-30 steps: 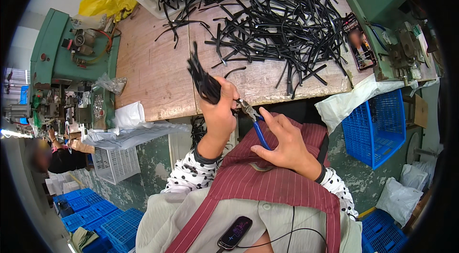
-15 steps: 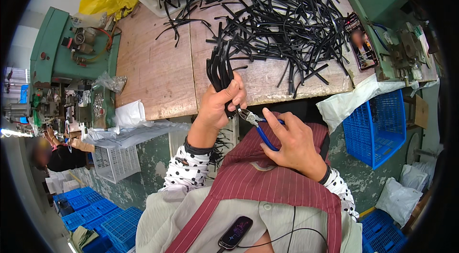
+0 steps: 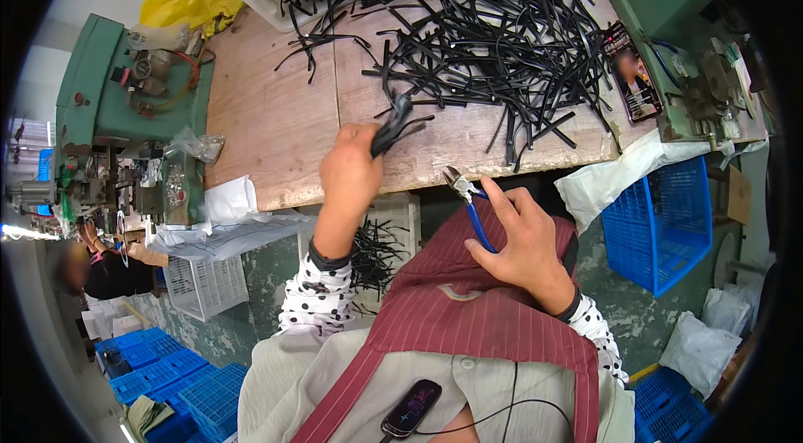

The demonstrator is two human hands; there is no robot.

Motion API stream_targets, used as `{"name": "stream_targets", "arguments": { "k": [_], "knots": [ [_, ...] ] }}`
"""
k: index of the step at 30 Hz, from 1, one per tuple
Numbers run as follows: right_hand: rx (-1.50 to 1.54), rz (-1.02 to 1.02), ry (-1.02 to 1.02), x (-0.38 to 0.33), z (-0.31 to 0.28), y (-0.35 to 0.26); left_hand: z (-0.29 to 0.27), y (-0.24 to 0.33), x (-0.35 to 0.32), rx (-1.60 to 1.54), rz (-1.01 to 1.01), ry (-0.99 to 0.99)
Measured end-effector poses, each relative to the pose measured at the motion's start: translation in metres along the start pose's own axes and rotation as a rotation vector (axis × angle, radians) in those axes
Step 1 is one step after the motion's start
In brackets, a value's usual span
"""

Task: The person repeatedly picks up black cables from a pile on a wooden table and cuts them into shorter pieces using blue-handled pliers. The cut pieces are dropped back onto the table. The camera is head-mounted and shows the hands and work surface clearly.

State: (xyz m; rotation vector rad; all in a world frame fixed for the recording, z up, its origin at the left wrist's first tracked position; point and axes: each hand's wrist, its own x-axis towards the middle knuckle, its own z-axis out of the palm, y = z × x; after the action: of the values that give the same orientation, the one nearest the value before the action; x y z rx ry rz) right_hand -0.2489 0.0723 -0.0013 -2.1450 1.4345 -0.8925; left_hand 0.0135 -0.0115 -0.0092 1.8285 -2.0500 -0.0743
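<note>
My left hand (image 3: 351,169) is closed around a small bundle of black eyeglass temples (image 3: 393,129), held over the front part of the wooden table (image 3: 276,125). The bundle is smeared by motion and its ends point up and to the right. In my right hand (image 3: 529,246) is a pair of side-cutting nippers (image 3: 474,213) with blue handles, jaws up and apart from the bundle. The index finger lies along one handle and the thumb is by the other. A large heap of loose black temples (image 3: 502,50) spreads across the table's far and right side.
Green machines (image 3: 125,100) stand at the left and right. A phone (image 3: 631,75) leans at the table's right. Below the edge is a pale crate (image 3: 407,217) holding black temples; a blue crate (image 3: 657,225) hangs at the right. Another person (image 3: 100,271) is far left.
My left hand has moved left and turned, swinging the bundle away from the nippers. The nippers, near the bundle's lower end before, are now apart from it and tilted more upright.
</note>
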Motion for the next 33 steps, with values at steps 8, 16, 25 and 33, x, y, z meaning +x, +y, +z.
{"name": "stream_targets", "arguments": {
  "k": [8,16,25,33],
  "knots": [
    [0.026,-0.005,0.026,-0.001,-0.004,0.0,0.0,0.011,0.01,-0.619,-0.318,-0.185],
    [0.114,-0.039,0.002,0.009,-0.006,-0.012,-0.011,0.037,-0.001,-1.907,-0.045,-0.061],
    [0.15,-0.028,-0.061,0.011,-0.009,-0.019,-0.007,0.042,-0.008,-1.994,0.097,-0.022],
    [0.191,-0.01,-0.115,0.008,-0.007,-0.021,-0.014,0.054,-0.015,-1.783,0.038,0.099]
  ]
}}
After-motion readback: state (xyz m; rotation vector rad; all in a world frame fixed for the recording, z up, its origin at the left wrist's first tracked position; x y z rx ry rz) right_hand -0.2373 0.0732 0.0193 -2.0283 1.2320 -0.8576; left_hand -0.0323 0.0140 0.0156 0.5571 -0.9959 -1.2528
